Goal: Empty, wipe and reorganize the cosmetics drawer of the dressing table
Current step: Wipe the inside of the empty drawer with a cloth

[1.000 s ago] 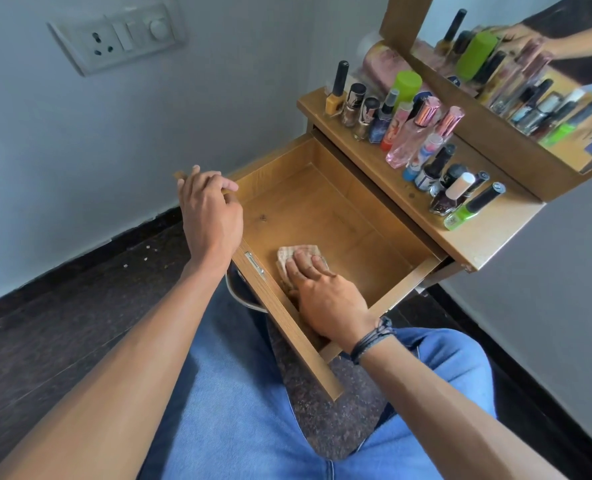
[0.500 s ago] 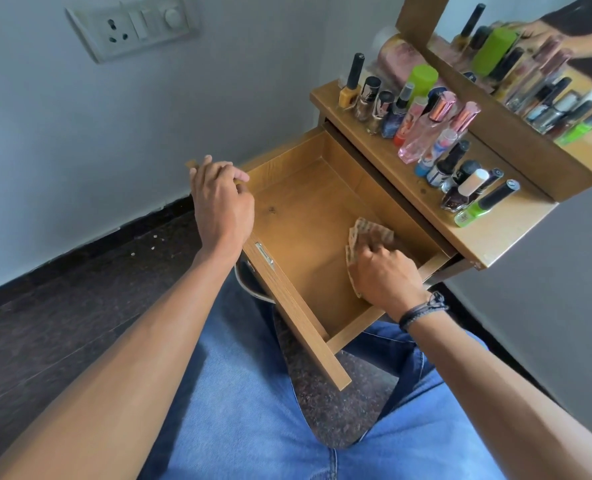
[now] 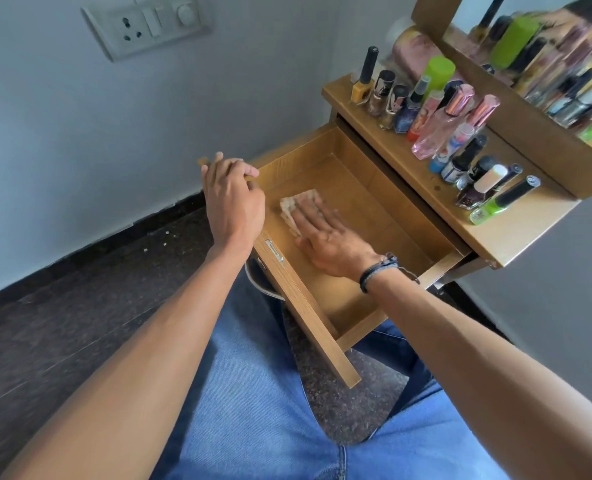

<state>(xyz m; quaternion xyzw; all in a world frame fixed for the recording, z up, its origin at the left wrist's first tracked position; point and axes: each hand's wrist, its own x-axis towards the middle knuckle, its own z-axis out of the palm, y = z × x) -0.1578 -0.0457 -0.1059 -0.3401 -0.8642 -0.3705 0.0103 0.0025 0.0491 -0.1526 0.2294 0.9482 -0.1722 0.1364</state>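
- Small beige woven cloth was pressed flat under the straight-fingered right hand; judged soft, light, best held centrally.
- Front corner of the wooden drawer was gripped by the left hand.

Our left hand gripped the far corner of the pulled-out light-brown wooden drawer, fingers curled over its front panel. Our right hand, with dark braided bands at the wrist, pressed flat on a small beige checked cloth on the drawer floor, near that panel. On the matching wooden table top stood a row of small cosmetic bottles, a green black-capped bottle nearest us, below a wood-framed mirror
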